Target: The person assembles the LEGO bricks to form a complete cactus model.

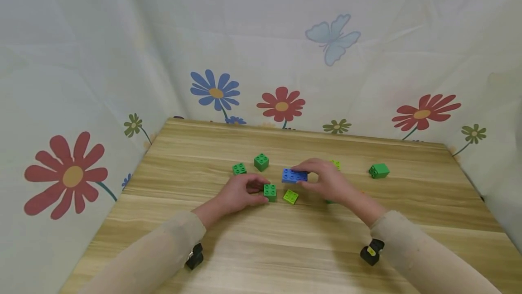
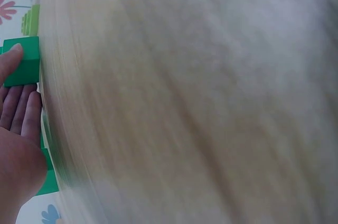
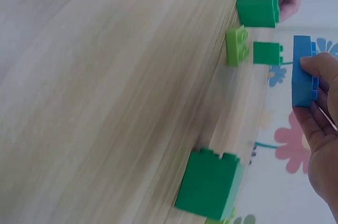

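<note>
My left hand (image 1: 240,193) has its thumb and fingers on either side of a green toy building brick (image 1: 269,193), which stands studs up on the table. In the left wrist view the thumb presses against that brick's side (image 2: 26,68). Thumb and fingertips of my right hand (image 1: 328,180) pinch a longer blue brick (image 1: 291,176), its studs facing up. The right wrist view has the blue brick (image 3: 302,78) held above the table. Between the hands lies a thin lime-green brick (image 1: 291,196).
Beyond my left hand sit two green bricks, one (image 1: 239,168) partly behind it, another (image 1: 261,161) farther right. Behind my right hand shows a lime brick (image 1: 335,164). A green brick (image 1: 379,171) lies sideways at right. Near my right wrist stands another green brick (image 3: 208,184).
</note>
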